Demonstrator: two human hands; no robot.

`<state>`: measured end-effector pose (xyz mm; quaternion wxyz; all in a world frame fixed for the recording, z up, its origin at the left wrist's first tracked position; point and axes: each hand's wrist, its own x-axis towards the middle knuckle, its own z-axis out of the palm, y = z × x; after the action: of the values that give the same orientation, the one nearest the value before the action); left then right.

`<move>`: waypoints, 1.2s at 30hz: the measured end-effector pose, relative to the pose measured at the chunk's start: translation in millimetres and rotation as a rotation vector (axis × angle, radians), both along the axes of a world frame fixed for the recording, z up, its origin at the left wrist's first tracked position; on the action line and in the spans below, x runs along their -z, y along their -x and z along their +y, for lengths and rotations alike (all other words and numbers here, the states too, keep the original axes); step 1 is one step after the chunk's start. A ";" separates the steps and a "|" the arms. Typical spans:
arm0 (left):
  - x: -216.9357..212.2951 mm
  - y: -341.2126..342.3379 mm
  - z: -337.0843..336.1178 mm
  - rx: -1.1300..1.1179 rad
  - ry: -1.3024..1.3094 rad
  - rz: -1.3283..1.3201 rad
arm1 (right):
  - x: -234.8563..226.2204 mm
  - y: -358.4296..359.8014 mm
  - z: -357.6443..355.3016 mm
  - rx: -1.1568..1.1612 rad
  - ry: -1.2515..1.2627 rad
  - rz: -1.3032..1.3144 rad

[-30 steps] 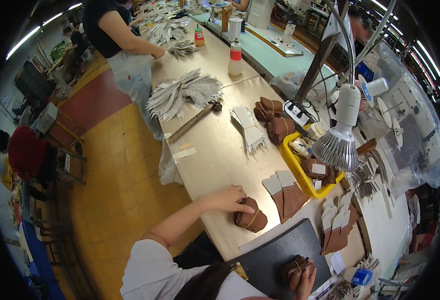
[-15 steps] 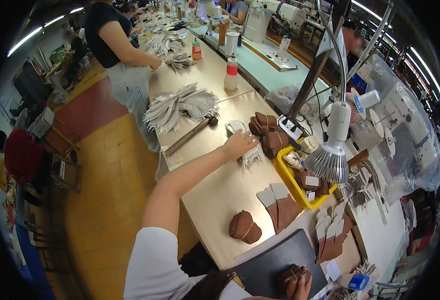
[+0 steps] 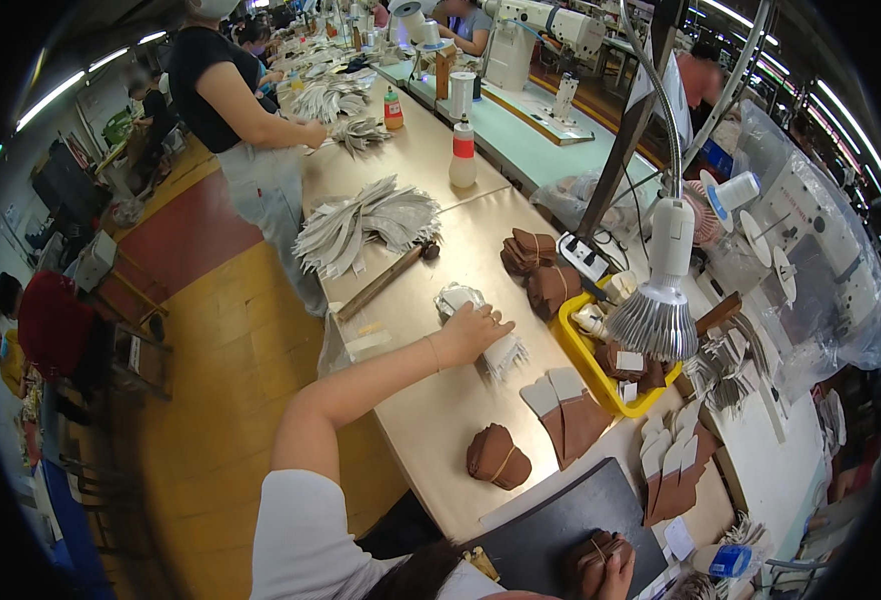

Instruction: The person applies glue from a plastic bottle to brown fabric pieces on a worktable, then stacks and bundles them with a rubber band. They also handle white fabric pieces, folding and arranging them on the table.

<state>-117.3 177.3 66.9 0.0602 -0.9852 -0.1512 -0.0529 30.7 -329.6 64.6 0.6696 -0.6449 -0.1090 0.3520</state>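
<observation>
My left hand [image 3: 469, 335] reaches out over the bench, its fingers closed over a bundle of pale grey strips [image 3: 506, 358]. Part of that bundle shows past the fingertips, and a rounded end sticks out beyond the hand. Low in the picture, my right hand [image 3: 618, 575] grips a banded bundle of brown pieces [image 3: 591, 562] above a black mat [image 3: 551, 530]. Another banded brown bundle [image 3: 499, 457] lies on the bench to the left of the mat. Brown pieces with grey ends [image 3: 568, 415] are fanned out beyond the mat.
A yellow basket [image 3: 644, 405] of brown bundles stands at the right, under a lamp [image 3: 658, 320]. Two brown bundles [image 3: 553, 290] lie beside it. Farther off are a hammer [image 3: 386, 282], a heap of grey strips [image 3: 371, 225] and a bottle [image 3: 463, 155]. A co-worker [image 3: 226, 90] stands at the left.
My left hand has drawn the grey bundle nearer to me along the bench. My right hand still holds the brown bundle, shifted only slightly. The view has tilted a little.
</observation>
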 end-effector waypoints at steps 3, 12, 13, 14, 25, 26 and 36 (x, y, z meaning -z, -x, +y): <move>-6.3 12.6 -18.9 -0.042 -0.026 -0.137 | -28.6 6.4 13.6 -0.073 0.026 -0.157; -25.2 61.3 -108.9 -0.213 1.219 -0.124 | -34.7 6.4 9.7 -0.057 0.222 -0.358; -14.2 64.4 -115.5 -0.246 1.376 -0.133 | -40.6 4.8 13.2 -0.029 0.269 -0.248; -5.1 65.9 -119.5 -0.221 1.351 -0.117 | -41.0 4.2 14.0 -0.038 0.273 -0.244; -8.7 73.2 -171.2 -0.080 1.228 -0.145 | -15.0 -0.5 -0.1 -0.258 0.139 -0.906; -17.0 73.2 -172.1 -0.092 1.317 -0.102 | -13.9 -1.1 -0.6 -0.255 0.119 -0.906; -68.6 92.8 -82.6 -0.275 1.647 -0.493 | 21.7 -13.4 -22.4 -0.138 0.068 -0.753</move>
<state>-210.2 94.7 135.5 -0.7003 -0.6487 -0.2677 -0.1307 44.2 -352.0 42.8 0.5356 -0.7420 -0.3786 0.1384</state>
